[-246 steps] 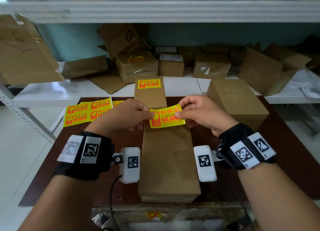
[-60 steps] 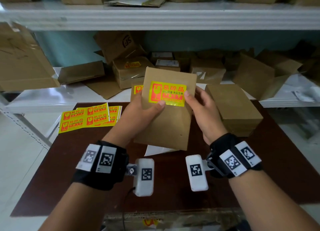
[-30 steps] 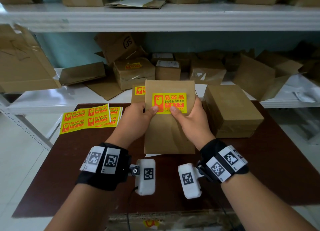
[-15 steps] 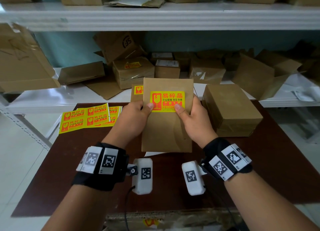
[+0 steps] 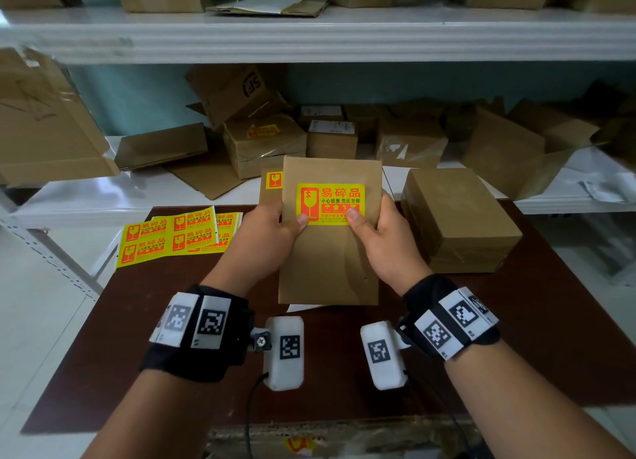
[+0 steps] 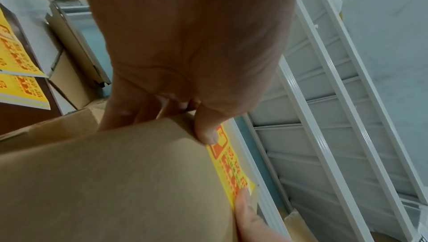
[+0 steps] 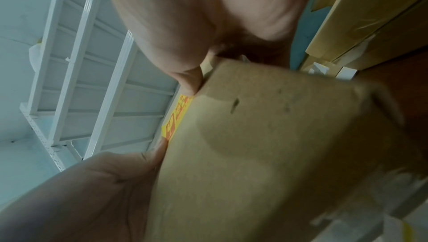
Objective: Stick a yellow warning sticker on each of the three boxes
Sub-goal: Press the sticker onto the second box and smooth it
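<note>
A flat brown box (image 5: 328, 252) is held tilted up above the table, its broad face toward me, with a yellow warning sticker (image 5: 329, 203) on its upper half. My left hand (image 5: 265, 238) grips the box's left edge, thumb on the sticker's lower left corner (image 6: 208, 132). My right hand (image 5: 382, 241) grips the right edge, thumb on the sticker's lower right part (image 7: 188, 81). Behind it a second box (image 5: 270, 186) shows a sticker corner. A third, plain box (image 5: 457, 217) lies on the table at the right. Sheets of yellow stickers (image 5: 172, 234) lie at the table's left.
The brown table (image 5: 516, 338) ends at a white shelf (image 5: 86, 197) crowded with cardboard boxes (image 5: 265, 141) and flattened cartons. An upper shelf board (image 5: 309, 35) runs overhead. A white backing paper (image 5: 303, 307) lies under the held box.
Over the last second the box has stayed lifted in both hands; it shifted slightly and both thumbs slid to the sticker's lower corners.
</note>
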Tool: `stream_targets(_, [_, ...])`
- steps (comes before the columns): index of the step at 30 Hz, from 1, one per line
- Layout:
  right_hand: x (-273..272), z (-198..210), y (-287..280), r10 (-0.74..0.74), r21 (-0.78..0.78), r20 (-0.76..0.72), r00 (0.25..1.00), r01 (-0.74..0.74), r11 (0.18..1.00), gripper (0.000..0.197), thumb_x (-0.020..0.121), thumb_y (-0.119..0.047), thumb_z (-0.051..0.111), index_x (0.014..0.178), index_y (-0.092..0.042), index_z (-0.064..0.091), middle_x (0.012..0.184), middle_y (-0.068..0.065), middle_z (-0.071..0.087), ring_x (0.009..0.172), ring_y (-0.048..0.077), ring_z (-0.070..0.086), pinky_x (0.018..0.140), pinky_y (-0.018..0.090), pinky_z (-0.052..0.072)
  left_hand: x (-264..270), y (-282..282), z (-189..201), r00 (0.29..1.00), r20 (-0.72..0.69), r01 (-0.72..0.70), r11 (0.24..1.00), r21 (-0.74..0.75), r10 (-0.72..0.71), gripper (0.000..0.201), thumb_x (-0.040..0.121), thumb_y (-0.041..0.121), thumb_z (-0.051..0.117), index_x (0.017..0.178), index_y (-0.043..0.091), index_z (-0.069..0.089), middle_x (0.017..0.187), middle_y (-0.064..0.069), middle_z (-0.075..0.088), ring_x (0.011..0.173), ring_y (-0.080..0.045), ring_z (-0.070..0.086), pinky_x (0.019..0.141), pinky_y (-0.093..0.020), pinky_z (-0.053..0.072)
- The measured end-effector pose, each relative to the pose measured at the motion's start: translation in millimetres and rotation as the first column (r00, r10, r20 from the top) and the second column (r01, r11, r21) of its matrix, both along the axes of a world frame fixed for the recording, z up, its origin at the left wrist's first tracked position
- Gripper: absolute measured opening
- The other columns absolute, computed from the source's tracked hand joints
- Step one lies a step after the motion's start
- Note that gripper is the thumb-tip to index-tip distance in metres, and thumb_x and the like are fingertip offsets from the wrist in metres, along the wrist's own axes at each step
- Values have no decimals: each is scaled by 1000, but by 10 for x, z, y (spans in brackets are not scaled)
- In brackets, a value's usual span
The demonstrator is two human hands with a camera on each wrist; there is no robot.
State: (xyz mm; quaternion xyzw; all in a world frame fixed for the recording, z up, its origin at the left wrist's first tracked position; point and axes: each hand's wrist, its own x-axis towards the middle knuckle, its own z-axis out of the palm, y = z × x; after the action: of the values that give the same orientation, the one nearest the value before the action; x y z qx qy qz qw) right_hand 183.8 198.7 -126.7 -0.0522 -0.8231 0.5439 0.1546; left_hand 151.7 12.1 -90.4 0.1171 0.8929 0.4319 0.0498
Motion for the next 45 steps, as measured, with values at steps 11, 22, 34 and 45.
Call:
stream_targets(11, [29,41,98,110,24,12,994,-110,994,43,106,-29,47,147,-19,47,133,-4,64,123,11,60,109,42,48,-33,-144,37,998,61,14,997,78,-19,26,103,25,49,119,13,67,112,-5,71,103,-25,65,92,-50,54])
stream_targets(22, [45,149,46,7,-50,66,998,-3,999,80,77,-55,78,143,-22,45,116,-17,66,108,-1,63,97,32,55,-9,-129,57,998,51,23,997,68,-27,28,102,28,53,125,17,66,115,-2,70,106,-23,65,91,-45,55])
stream_targets(34, [30,147,165,-113,121,-48,992,118,986,97,62,-61,85,144,-35,38,105,-22,60,104,5,63,93,36,57,58,-39,37,995,13,100,995,-27,-100,32,102,31,53,132,24,61,123,2,66,109,-20,61,93,-47,55])
stream_targets(45, [36,123,189,-124,33,-84,989,127,991,71,83,-42,79,146,-27,48,109,-19,68,104,1,66,92,37,59,52,-58,7,994,33,104,995,7,-104,32,102,32,51,132,23,61,120,3,67,105,-18,63,89,-48,56])
